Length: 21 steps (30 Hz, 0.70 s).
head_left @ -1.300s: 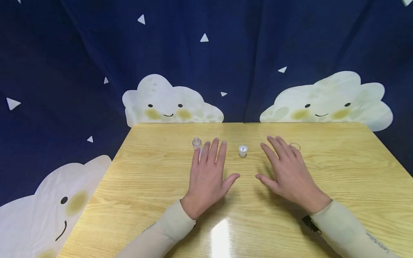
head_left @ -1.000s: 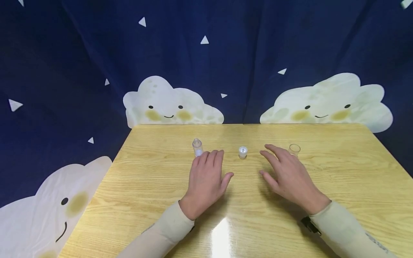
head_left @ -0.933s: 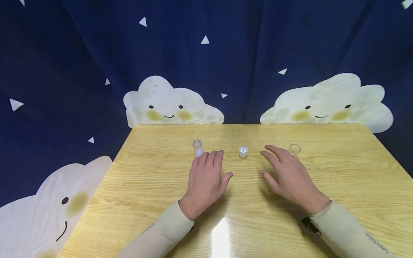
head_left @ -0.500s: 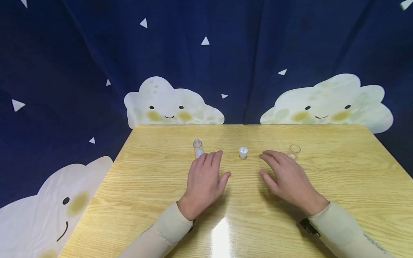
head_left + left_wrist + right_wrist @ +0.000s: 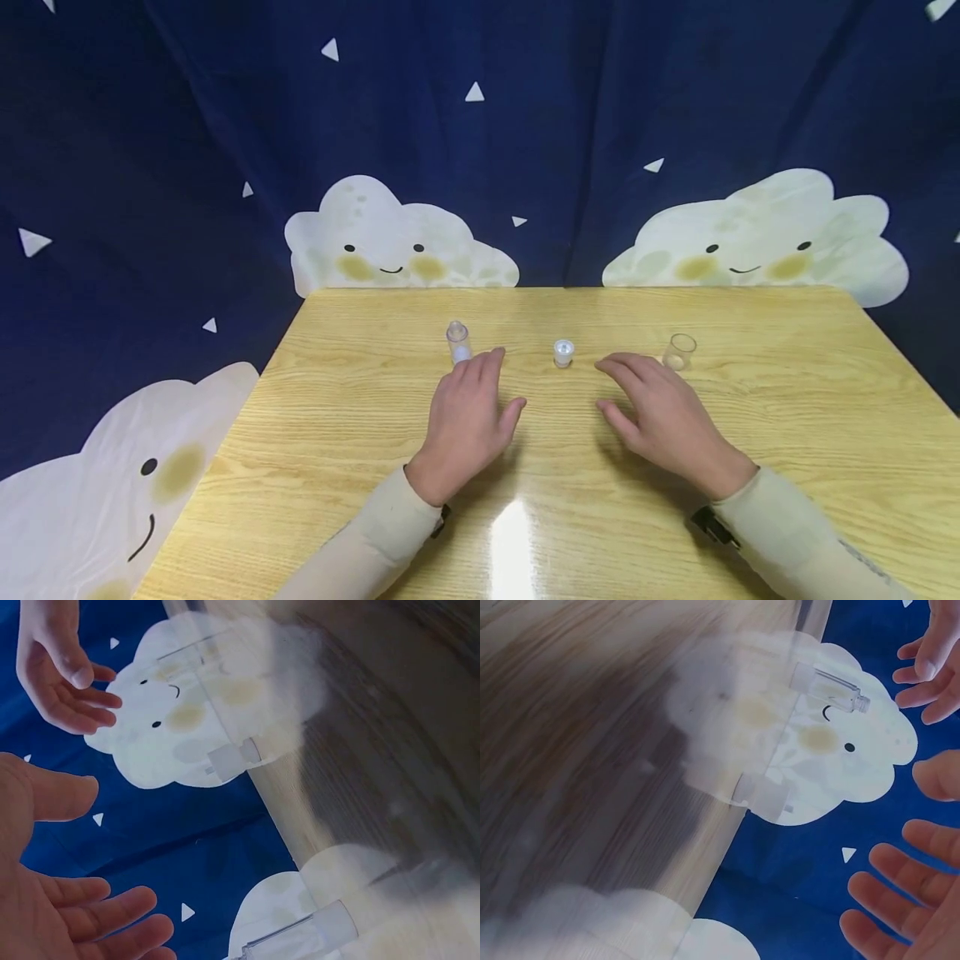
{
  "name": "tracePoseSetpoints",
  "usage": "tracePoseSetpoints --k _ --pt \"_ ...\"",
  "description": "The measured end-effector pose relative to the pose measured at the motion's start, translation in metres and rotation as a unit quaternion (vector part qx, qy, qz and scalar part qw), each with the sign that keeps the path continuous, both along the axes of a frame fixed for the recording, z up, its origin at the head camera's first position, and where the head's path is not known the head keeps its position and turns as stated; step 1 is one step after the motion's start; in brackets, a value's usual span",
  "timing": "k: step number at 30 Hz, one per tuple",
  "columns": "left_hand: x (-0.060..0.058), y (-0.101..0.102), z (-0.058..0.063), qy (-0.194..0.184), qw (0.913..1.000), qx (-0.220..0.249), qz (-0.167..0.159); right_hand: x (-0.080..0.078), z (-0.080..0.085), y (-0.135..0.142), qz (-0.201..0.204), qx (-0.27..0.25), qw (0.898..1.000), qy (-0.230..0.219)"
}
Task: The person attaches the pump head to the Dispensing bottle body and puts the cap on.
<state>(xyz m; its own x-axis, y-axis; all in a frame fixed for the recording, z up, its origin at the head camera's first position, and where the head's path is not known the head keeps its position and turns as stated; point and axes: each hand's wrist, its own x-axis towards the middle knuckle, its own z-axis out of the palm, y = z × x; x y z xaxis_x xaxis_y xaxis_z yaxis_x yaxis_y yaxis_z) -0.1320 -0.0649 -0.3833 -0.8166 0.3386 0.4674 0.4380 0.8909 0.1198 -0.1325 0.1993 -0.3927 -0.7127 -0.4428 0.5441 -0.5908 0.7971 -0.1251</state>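
Observation:
My left hand (image 5: 467, 425) hovers over the near half of the table, fingers loosely bent and holding nothing. Just beyond its fingertips a small clear bottle (image 5: 458, 337) stands upright, its lower part hidden by the fingers. My right hand (image 5: 667, 412) is likewise relaxed, with thumb and fingers apart. A clear, open-topped cup-like cover (image 5: 680, 352) stands behind its knuckles. Between the hands, farther back, sits a small white fitting with a clear lower part (image 5: 563, 352). In the right wrist view the bottle (image 5: 829, 688) and the white fitting (image 5: 763, 796) appear apart from the hands.
The wooden table (image 5: 360, 400) ends at a dark blue curtain (image 5: 555, 125) printed with white clouds and triangles. A bright reflection lies on the tabletop near its front. Dark bands (image 5: 716, 527) sit at the wrists, under pale sleeves.
Both hands have drawn back a little toward me, and their fingers have bent more. More of the clear cover now shows past the right hand. The three items stay in place.

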Motion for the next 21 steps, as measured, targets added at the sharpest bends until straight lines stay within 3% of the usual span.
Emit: tracePoseSetpoints --k 8,21 --pt "-0.003 -0.004 -0.001 -0.047 0.9985 0.022 0.016 -0.001 -0.003 -0.001 0.006 -0.007 1.000 0.000" --pt "-0.006 -0.012 -0.002 -0.051 0.9981 0.031 0.017 -0.001 -0.005 0.002 0.003 -0.015 1.000 -0.023"
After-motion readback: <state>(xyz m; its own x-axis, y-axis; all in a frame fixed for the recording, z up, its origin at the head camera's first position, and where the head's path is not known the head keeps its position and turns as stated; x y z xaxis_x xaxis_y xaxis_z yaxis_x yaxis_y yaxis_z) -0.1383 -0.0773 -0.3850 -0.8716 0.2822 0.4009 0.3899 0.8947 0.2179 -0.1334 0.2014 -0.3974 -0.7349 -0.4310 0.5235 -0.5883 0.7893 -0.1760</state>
